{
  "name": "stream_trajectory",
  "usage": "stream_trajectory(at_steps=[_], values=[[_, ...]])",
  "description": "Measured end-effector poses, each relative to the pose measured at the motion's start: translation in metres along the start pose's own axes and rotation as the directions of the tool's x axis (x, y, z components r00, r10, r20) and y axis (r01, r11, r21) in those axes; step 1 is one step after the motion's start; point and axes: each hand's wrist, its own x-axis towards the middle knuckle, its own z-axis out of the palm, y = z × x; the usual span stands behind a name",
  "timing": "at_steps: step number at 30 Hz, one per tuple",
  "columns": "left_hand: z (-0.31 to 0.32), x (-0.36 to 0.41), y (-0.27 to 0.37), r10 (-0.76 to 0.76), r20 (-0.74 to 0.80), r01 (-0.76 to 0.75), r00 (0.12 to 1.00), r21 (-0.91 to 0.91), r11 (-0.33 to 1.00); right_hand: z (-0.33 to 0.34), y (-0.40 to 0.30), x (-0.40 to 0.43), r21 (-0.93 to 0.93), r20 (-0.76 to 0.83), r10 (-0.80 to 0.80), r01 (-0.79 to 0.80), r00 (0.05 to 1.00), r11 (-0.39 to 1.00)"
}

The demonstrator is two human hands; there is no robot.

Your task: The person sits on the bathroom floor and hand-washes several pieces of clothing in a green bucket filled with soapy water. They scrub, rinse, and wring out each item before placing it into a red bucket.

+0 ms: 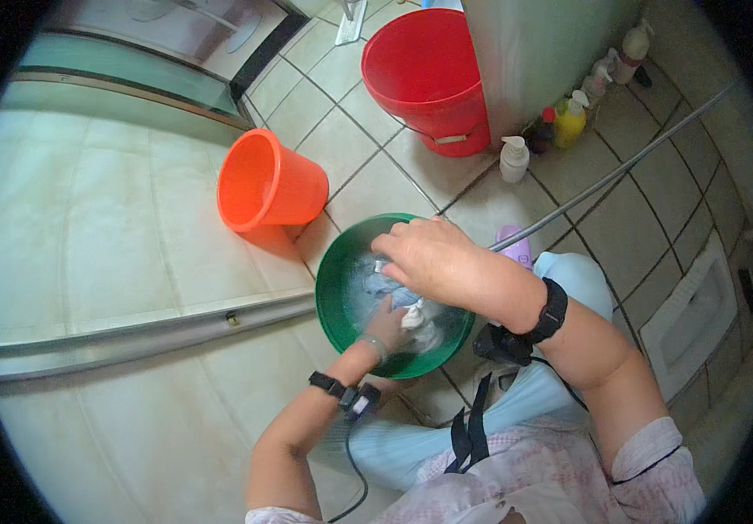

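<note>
A round green plastic basin [328,308] stands on the floor before me, holding cloudy, sudsy water. Wet light-blue cloth [381,285] lies in it, with a bunched white piece of cloth [414,317] beside the blue. My left hand [389,325] reaches in over the near left rim, its fingers against the cloth; whether they grip it is unclear. Above the far right part of the basin is my right hand [425,252], back upward and fingers curled toward the blue cloth. The hand itself hides what its fingers may hold.
An orange bucket [298,187] lies tipped at the left, a red bucket [409,98] stands behind. Several pump bottles, including a white one [514,160], stand by the partition [540,59]. A metal hose [602,180] crosses on the right above a squat toilet [694,314]. A door track [153,331] runs left.
</note>
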Motion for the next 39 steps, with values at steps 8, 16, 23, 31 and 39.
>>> stream_trajectory(at_steps=[8,16,23,31,39], values=[[0.052,0.074,-0.058,-0.256,0.348,0.244,0.902,0.078,0.967,0.003,0.002,0.009,-0.005,0.099,0.082,-0.082,0.992,0.997],[-0.046,-0.015,-0.027,-0.201,-0.01,0.188,0.98,-0.317,0.93,0.057,0.015,-0.014,-0.296,0.377,0.177,-0.063,0.909,0.953],[-0.134,-0.085,0.028,-0.235,-0.087,0.197,0.968,-0.318,0.927,0.089,0.034,-0.028,-0.559,0.365,0.148,0.09,0.919,0.824],[-0.079,-0.039,0.033,-0.306,-0.01,0.304,0.952,-0.098,0.948,0.09,0.039,-0.006,-0.474,0.43,0.281,-0.05,0.858,0.879],[0.061,0.047,-0.023,-0.375,0.255,0.379,0.891,0.038,0.925,0.073,0.037,0.008,-0.389,0.471,0.291,-0.1,0.833,0.916]])
